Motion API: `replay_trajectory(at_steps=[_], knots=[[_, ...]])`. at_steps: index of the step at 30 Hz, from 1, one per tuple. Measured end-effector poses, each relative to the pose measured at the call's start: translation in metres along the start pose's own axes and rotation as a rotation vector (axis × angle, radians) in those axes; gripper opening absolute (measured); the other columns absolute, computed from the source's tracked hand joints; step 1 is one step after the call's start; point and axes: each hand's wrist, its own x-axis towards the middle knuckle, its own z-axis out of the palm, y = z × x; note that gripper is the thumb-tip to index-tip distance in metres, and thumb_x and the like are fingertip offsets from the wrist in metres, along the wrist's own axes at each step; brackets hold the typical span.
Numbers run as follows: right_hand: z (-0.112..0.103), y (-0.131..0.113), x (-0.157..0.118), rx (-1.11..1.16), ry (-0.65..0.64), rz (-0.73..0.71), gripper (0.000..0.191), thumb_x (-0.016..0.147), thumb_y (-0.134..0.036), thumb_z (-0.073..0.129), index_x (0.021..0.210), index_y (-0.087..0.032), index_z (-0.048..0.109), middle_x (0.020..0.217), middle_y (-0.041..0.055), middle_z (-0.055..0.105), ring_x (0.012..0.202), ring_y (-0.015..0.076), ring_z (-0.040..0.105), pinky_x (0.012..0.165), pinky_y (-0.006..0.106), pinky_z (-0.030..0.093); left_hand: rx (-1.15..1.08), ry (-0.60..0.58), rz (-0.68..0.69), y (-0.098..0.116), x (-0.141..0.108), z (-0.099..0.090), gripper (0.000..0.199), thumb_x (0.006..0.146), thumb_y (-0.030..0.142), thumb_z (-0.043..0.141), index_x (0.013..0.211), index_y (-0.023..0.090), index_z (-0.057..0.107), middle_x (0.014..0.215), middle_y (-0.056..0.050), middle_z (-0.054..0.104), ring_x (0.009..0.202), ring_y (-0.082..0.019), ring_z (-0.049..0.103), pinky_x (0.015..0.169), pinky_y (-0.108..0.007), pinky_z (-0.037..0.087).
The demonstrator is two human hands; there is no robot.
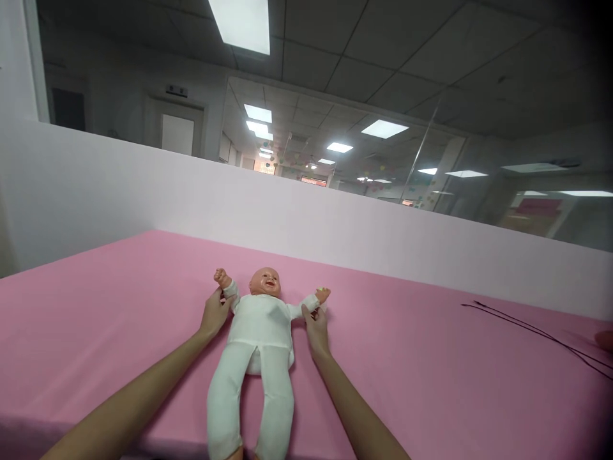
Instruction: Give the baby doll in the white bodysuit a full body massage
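A baby doll [261, 326] with a white cloth body lies on its back on the pink table cover [407, 370]. Its head points away from me, and its feet are cut off by the bottom of the view. Both doll arms are spread out and raised. My left hand [216, 311] is closed around the doll's arm on the left, just below its small plastic hand. On the other side, my right hand [316, 324] grips the doll's other arm near the wrist, thumb on top. Some of my fingers are hidden behind the sleeves.
Thin black cords [527, 326] lie on the cover at the right. A reddish, blurred shape [604, 340] shows at the right edge. Behind the table rises a low white wall [297, 211] with glass [335, 108] above it.
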Motion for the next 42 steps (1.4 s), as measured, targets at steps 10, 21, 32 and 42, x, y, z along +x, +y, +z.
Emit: replay_trajectory(at_steps=[10,21,32,42], knots=[[-0.010,-0.022,0.002,0.072,0.157,-0.023,0.059,0.090,-0.062,0.061,0.127,-0.017,0.061,0.112,0.0127,0.071,0.094,0.0271,0.065,0.082,0.038,0.055,0.074,-0.003,0.086,0.020,-0.010,-0.006,0.042,0.093,0.037,0.057,0.132,0.022,0.053,0.121,-0.010,0.073,0.096,-0.025,0.071,0.083,-0.037,0.057],[0.001,-0.010,-0.019,-0.218,-0.342,-0.568,0.042,0.096,-0.014,0.045,0.123,-0.030,0.073,0.139,0.0076,0.067,0.120,0.0290,0.060,0.105,0.052,0.051,0.266,-0.265,0.550,0.021,-0.017,-0.006,0.037,0.080,0.003,0.045,0.097,0.024,0.071,0.115,-0.006,0.076,0.110,-0.025,0.066,0.094,-0.041,0.054],[-0.010,-0.004,-0.013,0.425,0.149,0.229,0.051,0.078,-0.063,0.080,0.100,-0.021,0.061,0.066,-0.0024,0.062,0.053,0.0147,0.053,0.045,0.024,0.039,-0.232,0.176,-0.299,0.011,-0.004,-0.018,0.041,0.075,0.049,0.076,0.097,0.017,0.063,0.092,-0.008,0.072,0.080,-0.026,0.070,0.070,-0.037,0.056],[-0.007,-0.018,-0.026,0.026,-0.322,-0.405,0.037,0.092,-0.022,0.057,0.125,-0.029,0.072,0.139,0.0075,0.068,0.122,0.0280,0.067,0.101,0.045,0.056,0.133,-0.203,0.501,0.024,-0.022,-0.009,0.045,0.085,0.004,0.049,0.102,0.028,0.083,0.114,-0.004,0.079,0.109,-0.025,0.068,0.090,-0.039,0.056]])
